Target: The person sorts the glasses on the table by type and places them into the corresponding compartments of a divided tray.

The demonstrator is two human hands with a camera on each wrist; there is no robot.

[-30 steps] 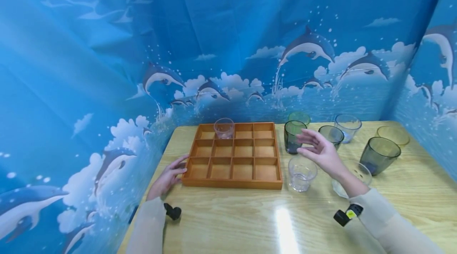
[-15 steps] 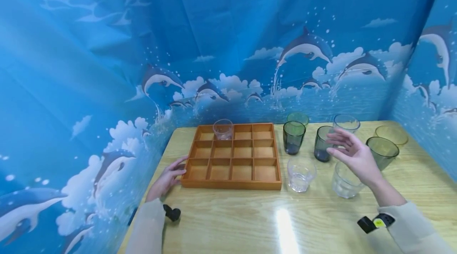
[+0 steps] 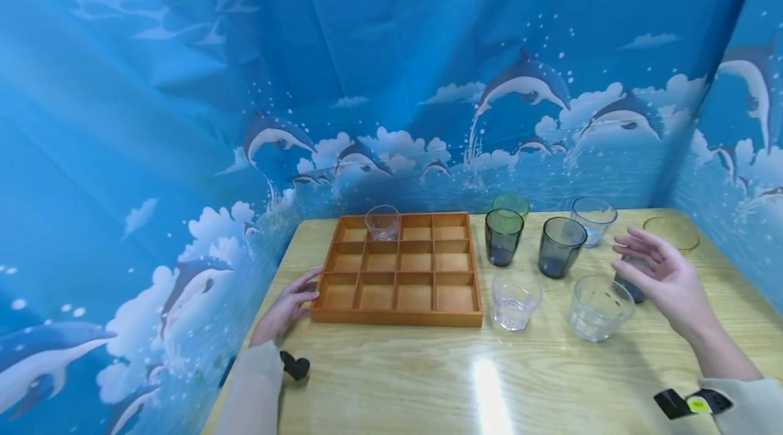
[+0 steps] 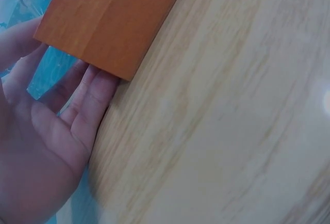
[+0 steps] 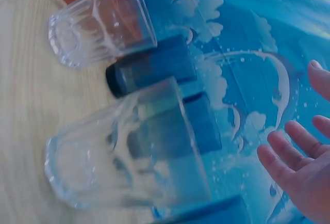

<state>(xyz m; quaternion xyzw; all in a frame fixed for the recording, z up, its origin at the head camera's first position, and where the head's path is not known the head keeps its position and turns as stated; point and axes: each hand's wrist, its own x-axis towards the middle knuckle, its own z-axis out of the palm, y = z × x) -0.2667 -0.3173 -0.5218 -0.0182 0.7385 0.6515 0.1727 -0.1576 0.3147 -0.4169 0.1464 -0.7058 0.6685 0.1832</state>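
Observation:
My left hand (image 3: 286,309) rests against the left side of a wooden compartment tray (image 3: 397,316), fingers touching its edge near the front corner. In the left wrist view the fingers (image 4: 95,97) lie along the tray's end. A small clear glass (image 3: 383,224) stands in a back-row compartment. My right hand (image 3: 669,285) hovers at the right, fingers apart and loosely bent, holding nothing. It hides most of a dark grey glass (image 3: 633,285). Close to its left stands a clear tumbler (image 3: 599,312). Behind it is a yellowish glass (image 3: 673,234), partly covered.
Two dark grey glasses (image 3: 559,248) stand right of the tray, with a green glass (image 3: 516,204) and a blue-tinted glass (image 3: 595,217) at the back. Another clear tumbler (image 3: 515,302) stands beside the tray's front right corner. A dolphin-print curtain (image 3: 391,81) borders the table.
My right hand has moved to the right, from beside the nearer grey glass to over the far-right one, uncovering the middle glasses. The left hand stays at the tray.

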